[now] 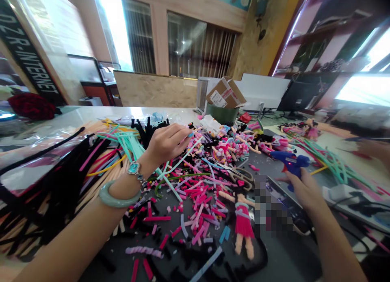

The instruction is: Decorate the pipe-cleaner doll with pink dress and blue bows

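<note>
My left hand, with a bracelet and a jade bangle on its wrist, hovers over the heap. Its fingers are closed together; a small blue spot shows at the tips, and I cannot tell what they hold. My right hand grips a blue hot glue gun, its small red light lit. Below the gun lies a phone. A pipe-cleaner doll in a pink skirt lies on the dark mat, near scissors. Cut pink pipe-cleaner pieces are scattered between my hands.
Bundles of black pipe cleaners and mint pipe cleaners lie left. Finished dolls are piled behind. A cardboard box sits in a green container. A power strip with cables is at right, near another person's blurred hand.
</note>
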The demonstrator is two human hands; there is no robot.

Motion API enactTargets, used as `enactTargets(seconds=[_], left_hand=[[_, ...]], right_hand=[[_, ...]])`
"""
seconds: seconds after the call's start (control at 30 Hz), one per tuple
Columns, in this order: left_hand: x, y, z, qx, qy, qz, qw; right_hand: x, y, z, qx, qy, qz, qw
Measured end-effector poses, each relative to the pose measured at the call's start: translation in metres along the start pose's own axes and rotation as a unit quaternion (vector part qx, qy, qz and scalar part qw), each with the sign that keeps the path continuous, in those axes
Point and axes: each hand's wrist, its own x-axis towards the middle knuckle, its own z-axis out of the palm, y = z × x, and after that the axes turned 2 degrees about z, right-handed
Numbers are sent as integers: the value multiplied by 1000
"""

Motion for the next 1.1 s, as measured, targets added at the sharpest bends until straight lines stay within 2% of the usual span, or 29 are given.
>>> enactTargets(seconds=[0.2, 0.33, 0.67, 0.93, 1.1], left_hand=[[4, 8, 2, -28, -19, -8, 999], [6, 11, 2, -71, -41, -23, 996], [8, 13, 3, -117, -96, -19, 988], [6, 12, 5, -115, -104, -13, 988], [4, 11, 6, -112, -111, -11, 987]], right_hand=[[-20, -19, -7, 12, 5, -3, 1000], [-27, -25, -12, -5, -18, -15, 1000], [-21, -6, -14, -55, -73, -10, 996], [-14, 10, -11, -73, -71, 16, 995], [-14, 12, -5, -44, -74, 17, 996]])
